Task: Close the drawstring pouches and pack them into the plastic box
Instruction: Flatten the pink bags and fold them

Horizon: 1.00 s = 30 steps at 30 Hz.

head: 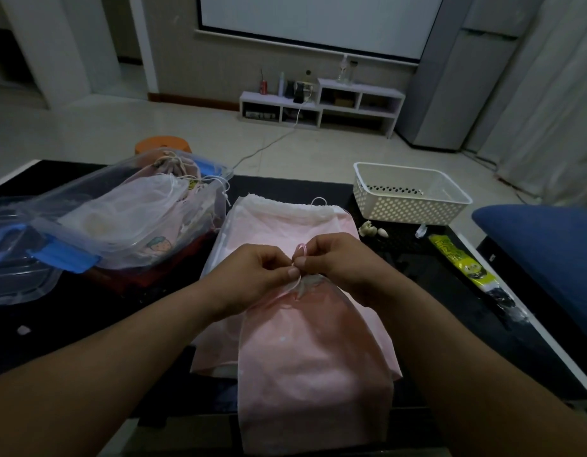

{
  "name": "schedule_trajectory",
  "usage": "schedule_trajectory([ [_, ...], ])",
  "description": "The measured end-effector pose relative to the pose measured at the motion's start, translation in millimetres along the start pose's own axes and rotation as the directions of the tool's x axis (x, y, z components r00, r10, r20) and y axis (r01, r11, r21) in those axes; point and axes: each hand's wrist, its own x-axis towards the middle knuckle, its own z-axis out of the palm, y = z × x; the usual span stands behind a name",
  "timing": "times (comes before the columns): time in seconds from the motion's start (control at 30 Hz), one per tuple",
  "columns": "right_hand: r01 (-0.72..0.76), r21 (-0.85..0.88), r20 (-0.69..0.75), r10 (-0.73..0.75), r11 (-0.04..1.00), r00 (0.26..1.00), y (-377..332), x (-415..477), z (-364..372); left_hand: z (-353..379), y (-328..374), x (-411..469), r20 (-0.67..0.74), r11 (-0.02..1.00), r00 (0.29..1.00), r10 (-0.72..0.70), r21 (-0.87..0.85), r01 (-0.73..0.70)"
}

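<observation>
Pink pouch [315, 364] lies flat at 6 o'clock by the near counter edge, gathered neck pointing to 12. Left hand [262, 275] and right hand [335, 258] meet at the neck. Each grip is clamped on the pink drawstring [300, 250], thumb and forefinger pinching, a small loop sticking up between them. It sits on top of a larger pink pouch [285, 222], laid flat, lace edge at 12. Dark counter [87, 324] carries everything.

Plastic box [203, 206] at 10 o'clock from the hands is clear with blue clips and stuffed with pouches, a white mesh pouch [137, 199] on top. Clear lid [15, 278] is at 9, beside the box. White perforated basket [410, 206] at 2, small shells [368, 229] just in front. Yellow-green packet [457, 258] at 3. Orange stool [161, 143] behind the box. White shelf unit [321, 103] far off at 12.
</observation>
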Motion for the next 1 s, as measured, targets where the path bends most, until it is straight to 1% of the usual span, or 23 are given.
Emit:
schedule_trajectory([
  [0.17,0.074,-0.185,-0.058,-0.086,0.98,0.995,-4,-2,4,2,-4,2,-0.051,0.998,0.997,-0.053,0.036,0.055],
  [0.33,0.155,-0.375,-0.061,-0.192,0.914,0.98,-3,0,12,8,-8,4,-0.076,0.996,0.997,-0.023,0.086,0.03],
  [0.47,0.223,-0.433,-0.035,-0.264,0.873,0.964,-4,-2,17,9,-6,1,-0.046,0.996,0.999,0.014,0.094,-0.01],
  [0.57,0.24,-0.423,-0.054,-0.289,0.874,0.956,-6,-4,18,6,-2,1,-0.045,0.999,0.999,-0.001,0.043,0.003],
  [0.63,0.226,-0.395,-0.073,-0.276,0.891,0.958,-6,-4,15,0,-1,2,0.0,1.0,1.0,-0.021,-0.005,0.021],
  [0.77,0.172,-0.283,-0.099,-0.207,0.944,0.973,-3,-3,8,-11,-2,1,0.1,0.996,0.995,-0.017,-0.091,0.027],
  [0.83,0.149,-0.198,-0.092,-0.17,0.969,0.981,-4,-5,8,-12,-1,0,0.128,0.995,0.992,-0.011,-0.101,0.024],
  [0.93,0.123,-0.079,-0.113,-0.131,0.989,0.985,-5,-7,6,-12,1,0,0.1,0.996,0.995,-0.013,-0.091,0.022],
  [0.97,0.098,-0.051,-0.132,-0.104,0.994,0.986,-5,-7,4,-13,0,1,0.098,0.993,0.995,-0.022,-0.111,0.033],
  [1.0,0.071,-0.027,-0.154,-0.074,0.997,0.985,-4,-7,1,-15,-1,1,0.093,0.995,0.995,-0.021,-0.09,0.029],
])
